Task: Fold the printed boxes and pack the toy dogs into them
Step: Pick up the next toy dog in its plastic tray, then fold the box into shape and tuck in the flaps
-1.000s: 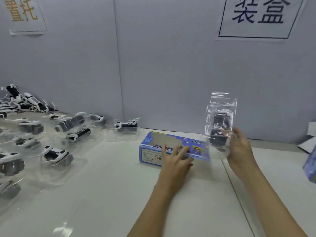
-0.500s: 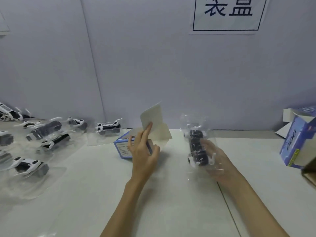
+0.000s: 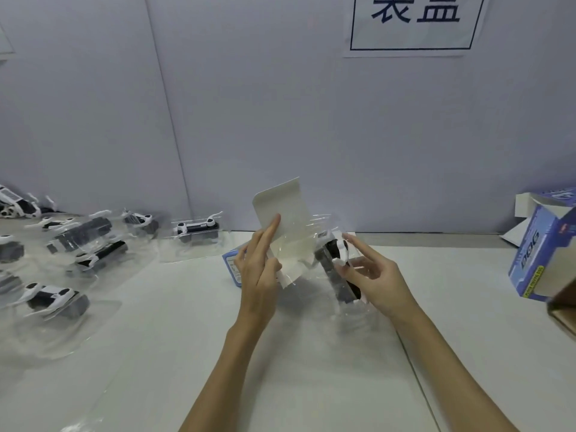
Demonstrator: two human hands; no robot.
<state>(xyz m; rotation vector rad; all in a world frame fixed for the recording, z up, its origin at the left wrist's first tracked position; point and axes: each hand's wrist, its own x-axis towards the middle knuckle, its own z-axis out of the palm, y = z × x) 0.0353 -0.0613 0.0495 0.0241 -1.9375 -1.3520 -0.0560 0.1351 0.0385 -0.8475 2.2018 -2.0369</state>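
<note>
Head view, from the left edge of the bench (image 3: pixel 162 353): a spread of toy dogs in clear plastic shells (image 3: pixel 53 299) lies along that side, running back toward the wall, with one more packed dog (image 3: pixel 196 232) near the back edge. Toward the middle of the bench, the left hand (image 3: pixel 260 272) holds up the pale flap (image 3: pixel 282 210) of a blue printed box (image 3: pixel 232 269), fingers straight against the flap and thumb curled at its lower part, so it is grasping the flap. Just to the right, the right hand (image 3: pixel 372 277) grips a toy dog in its clear shell (image 3: pixel 338 272), tilted, its upper end at the box's open end. At the right edge of the bench stands another blue box (image 3: pixel 536 257) with its flaps open.
</note>
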